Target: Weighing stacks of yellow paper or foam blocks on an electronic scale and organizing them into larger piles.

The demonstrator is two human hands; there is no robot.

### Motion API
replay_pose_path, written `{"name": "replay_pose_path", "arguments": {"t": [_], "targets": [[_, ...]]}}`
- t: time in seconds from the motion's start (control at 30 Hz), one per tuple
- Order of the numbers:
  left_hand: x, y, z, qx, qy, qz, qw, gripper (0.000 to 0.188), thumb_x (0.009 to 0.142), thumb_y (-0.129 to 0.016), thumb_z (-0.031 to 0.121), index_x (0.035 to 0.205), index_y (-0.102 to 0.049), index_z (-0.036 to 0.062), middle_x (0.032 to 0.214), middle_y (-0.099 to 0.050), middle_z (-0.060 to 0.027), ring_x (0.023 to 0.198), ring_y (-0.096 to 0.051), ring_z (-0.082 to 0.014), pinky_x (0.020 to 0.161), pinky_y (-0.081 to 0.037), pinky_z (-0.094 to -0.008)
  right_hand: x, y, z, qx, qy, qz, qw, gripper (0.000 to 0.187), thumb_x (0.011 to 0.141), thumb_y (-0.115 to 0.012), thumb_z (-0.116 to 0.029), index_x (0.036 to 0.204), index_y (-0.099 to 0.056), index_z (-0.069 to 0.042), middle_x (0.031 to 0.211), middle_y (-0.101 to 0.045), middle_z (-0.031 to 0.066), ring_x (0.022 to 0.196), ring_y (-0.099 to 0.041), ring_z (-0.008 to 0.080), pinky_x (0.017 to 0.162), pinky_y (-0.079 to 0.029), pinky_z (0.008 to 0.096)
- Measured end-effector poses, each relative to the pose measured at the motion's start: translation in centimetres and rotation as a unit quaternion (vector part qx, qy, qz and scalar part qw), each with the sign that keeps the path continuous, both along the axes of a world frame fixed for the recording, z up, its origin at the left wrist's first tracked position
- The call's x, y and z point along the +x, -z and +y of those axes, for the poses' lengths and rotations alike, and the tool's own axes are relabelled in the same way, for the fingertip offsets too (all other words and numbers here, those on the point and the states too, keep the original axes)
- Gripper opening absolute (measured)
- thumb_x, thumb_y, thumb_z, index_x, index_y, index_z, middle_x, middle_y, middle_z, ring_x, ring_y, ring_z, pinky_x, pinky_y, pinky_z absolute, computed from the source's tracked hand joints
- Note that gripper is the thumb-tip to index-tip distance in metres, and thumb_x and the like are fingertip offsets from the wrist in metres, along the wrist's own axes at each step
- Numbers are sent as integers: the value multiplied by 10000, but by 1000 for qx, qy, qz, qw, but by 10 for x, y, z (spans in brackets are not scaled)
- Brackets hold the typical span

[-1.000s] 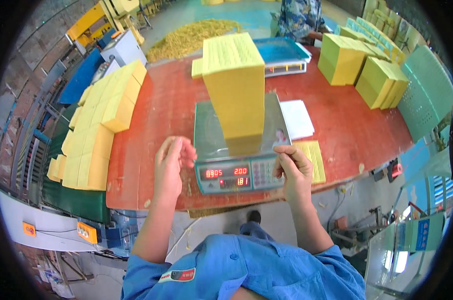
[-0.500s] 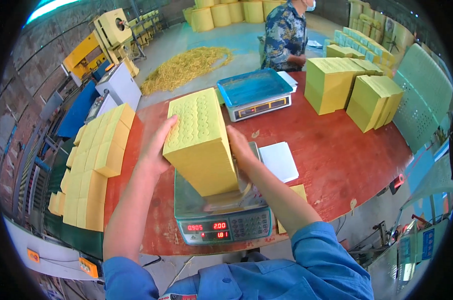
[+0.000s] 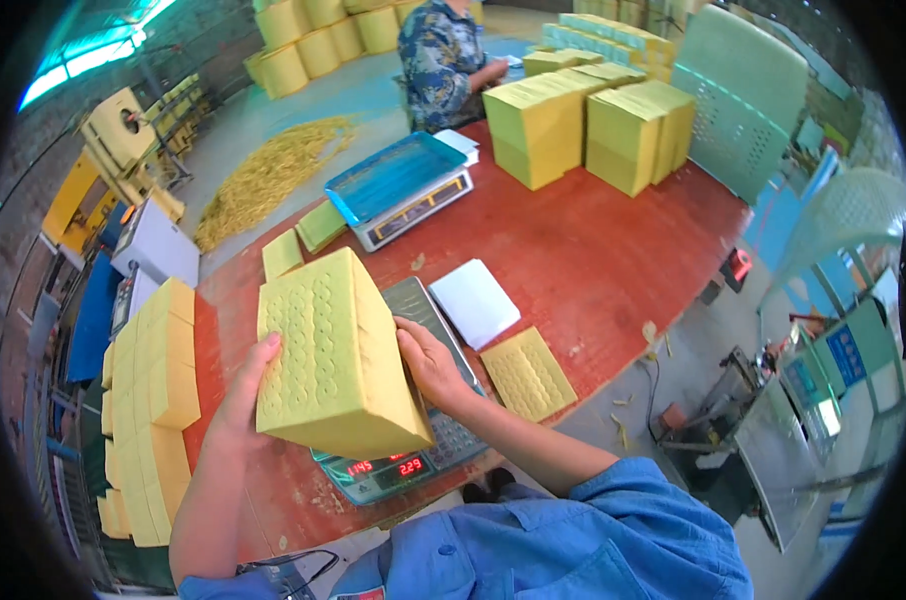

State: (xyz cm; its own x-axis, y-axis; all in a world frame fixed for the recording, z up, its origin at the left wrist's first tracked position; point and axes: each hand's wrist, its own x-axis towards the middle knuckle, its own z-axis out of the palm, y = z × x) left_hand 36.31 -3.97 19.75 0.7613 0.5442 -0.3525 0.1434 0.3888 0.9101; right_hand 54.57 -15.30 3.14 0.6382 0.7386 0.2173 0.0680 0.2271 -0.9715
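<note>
A thick block-like stack of yellow punched paper (image 3: 318, 350) is held up between my two hands, tilted, its face marked with rows of curved cuts. My left hand (image 3: 241, 395) presses its left side with the thumb near the top edge. On the opposite side my right hand (image 3: 433, 362) grips it, some fingers hidden behind the paper. Below it is a digital scale (image 3: 453, 450) with lit red digits, its platform mostly covered by the stack and my right arm.
On the red table (image 3: 593, 300) lie white sheets (image 3: 475, 303) and a thin punched yellow pad (image 3: 528, 373). A second scale (image 3: 398, 185) with a blue tray stands farther off. Tall yellow stacks (image 3: 538, 130) are at the back, more blocks (image 3: 158, 380) at left. A person (image 3: 441, 70) stands beyond the table.
The view has swung to the right. The paper stack has moved left over the scale and turned, still between both hands. The scale's lit reading has changed.
</note>
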Motion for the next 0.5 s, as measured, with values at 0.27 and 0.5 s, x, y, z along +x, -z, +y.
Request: {"name": "replay_pose_path", "arguments": {"t": [0.27,0.5], "targets": [[7,4,21,-1,32,6,999,599,942,-557,452,1393,-461,70,1284,-599,-115,1095,-623,-215,925,-506,-358,-32,32,-106,-81,-39,132,987,338,1002,-502,-157,1286,-509,27,1202,-613,138,1099,-599,209,939,-486,337],[19,7,17,2,86,-19,996,591,949,-550,438,1403,-452,72,1290,-596,-116,1103,-624,-212,917,-518,-354,-59,52,-98,-18,-140,471,871,402,1038,-447,-287,1289,-528,17,1222,-633,137,1075,-621,231,941,-502,395]]}}
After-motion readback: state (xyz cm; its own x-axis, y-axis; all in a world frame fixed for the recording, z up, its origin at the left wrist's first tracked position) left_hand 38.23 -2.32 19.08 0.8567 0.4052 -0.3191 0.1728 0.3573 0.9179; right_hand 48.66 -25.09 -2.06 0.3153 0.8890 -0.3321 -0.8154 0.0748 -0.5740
